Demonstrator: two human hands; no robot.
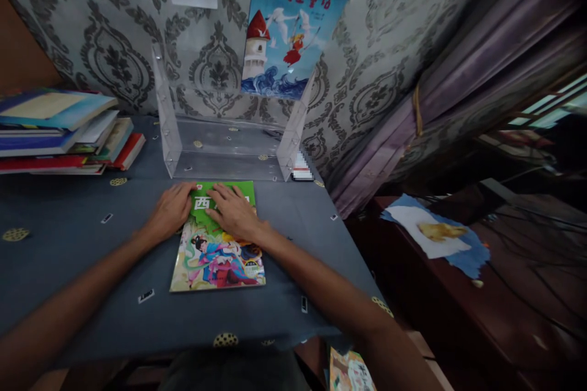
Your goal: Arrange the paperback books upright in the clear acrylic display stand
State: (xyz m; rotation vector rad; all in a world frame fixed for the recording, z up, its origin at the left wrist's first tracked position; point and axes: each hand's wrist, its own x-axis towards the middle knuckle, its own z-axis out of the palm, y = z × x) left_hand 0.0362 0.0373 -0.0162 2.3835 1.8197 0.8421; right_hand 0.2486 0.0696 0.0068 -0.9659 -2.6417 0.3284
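A children's book (pixel 224 256) with a green top and colourful cartoon figures lies flat on the grey tablecloth, cover up. Against its upper left edge rests my left hand (pixel 172 211), fingers stretched forward and their tips touching the corner. My right hand (pixel 236 214) lies palm down across the upper part of the cover, fingers spread, hiding some of the title. Just beyond the book stands a clear acrylic rack (pixel 224 146) with tall side panels.
Stacked books (pixel 59 128) sit at the back left of the table (pixel 82 256). A blue poster-like book cover (pixel 288 24) shows upright behind the rack. Right of the table are a purple curtain (pixel 413 116) and a blue cloth (pixel 440 235). Another book (pixel 351 372) lies below the front edge.
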